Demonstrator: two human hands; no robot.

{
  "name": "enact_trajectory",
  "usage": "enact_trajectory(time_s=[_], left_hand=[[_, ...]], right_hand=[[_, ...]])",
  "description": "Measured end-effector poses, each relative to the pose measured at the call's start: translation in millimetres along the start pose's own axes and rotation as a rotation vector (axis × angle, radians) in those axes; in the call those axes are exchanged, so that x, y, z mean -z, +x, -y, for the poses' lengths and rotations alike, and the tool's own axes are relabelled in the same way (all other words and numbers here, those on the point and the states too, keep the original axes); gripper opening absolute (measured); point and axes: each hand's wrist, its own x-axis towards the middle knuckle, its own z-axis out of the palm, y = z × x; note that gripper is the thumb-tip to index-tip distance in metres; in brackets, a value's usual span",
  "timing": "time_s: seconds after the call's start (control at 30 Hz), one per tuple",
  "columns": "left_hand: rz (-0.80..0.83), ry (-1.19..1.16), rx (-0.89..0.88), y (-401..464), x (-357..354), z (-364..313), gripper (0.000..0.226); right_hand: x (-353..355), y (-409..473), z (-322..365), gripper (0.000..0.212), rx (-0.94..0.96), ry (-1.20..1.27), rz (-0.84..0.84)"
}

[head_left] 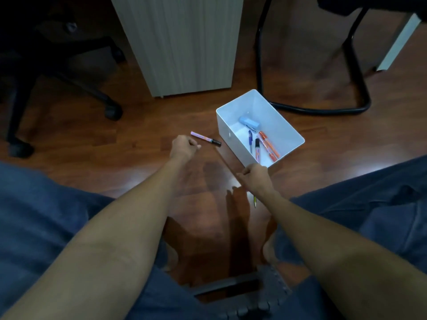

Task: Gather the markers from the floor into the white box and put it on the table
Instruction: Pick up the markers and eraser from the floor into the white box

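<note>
We see the white box (275,112) sitting on the wooden floor (92,158) right of the frame's centre, open side up. Inside it lie a pale blue stapler (249,123), a blue pen (250,138), a black-capped marker (257,147) and orange markers (269,146).

One pink marker with a black cap (205,139) lies on the floor just left of the box, apart from it. Our left hand (183,146) hovers near this marker's lower left, fingers curled in loosely, holding nothing we can make out and not touching the marker.

Our right hand (255,177) is below the box's near corner, fingers bent inward; whether it grips something we cannot tell. A thin yellow pencil (254,200) pokes out on the floor just beneath that hand.

At the top of the frame stand a pale cabinet (180,42), an office chair base (57,72) at upper left, and a black metal chair frame (323,107) at upper right.
</note>
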Motion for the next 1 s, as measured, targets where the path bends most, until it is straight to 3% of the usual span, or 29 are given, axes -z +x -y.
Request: enact_trajectory(time_s=[0.27,0.53,0.63,0.7,0.83,1.0], left_hand=[[0.060,0.021,0.007,30.8,-30.0,7.4,0.019],[-0.007,0.212,-0.163,65.5,-16.7,7.9,0.038],[0.153,0.341,-0.196,106.3,-79.2,17.3,0.037],[0.222,0.413,-0.250,96.0,-80.5,28.0,0.034],[0.144,0.542,-0.400,107.7,-75.7,26.4,0.025],[0.098,0.692,-0.339,108.9,-71.3,26.0,0.022]], right_hand=[[-10.5,-1.2,-44.5,0.020,-0.199,0.024,-0.049],[-20.3,-5.8,-49.7,0.017,-0.313,0.052,-0.121],[-51.5,29.0,-86.3,0.017,-0.433,-0.002,-0.098],[-58.1,15.7,-87.8,0.014,-0.419,-0.046,-0.075],[-57.4,14.8,-79.3,0.011,-0.381,-0.013,-0.180],[-46.1,20.0,-82.3,0.019,-0.360,-0.002,-0.355]])
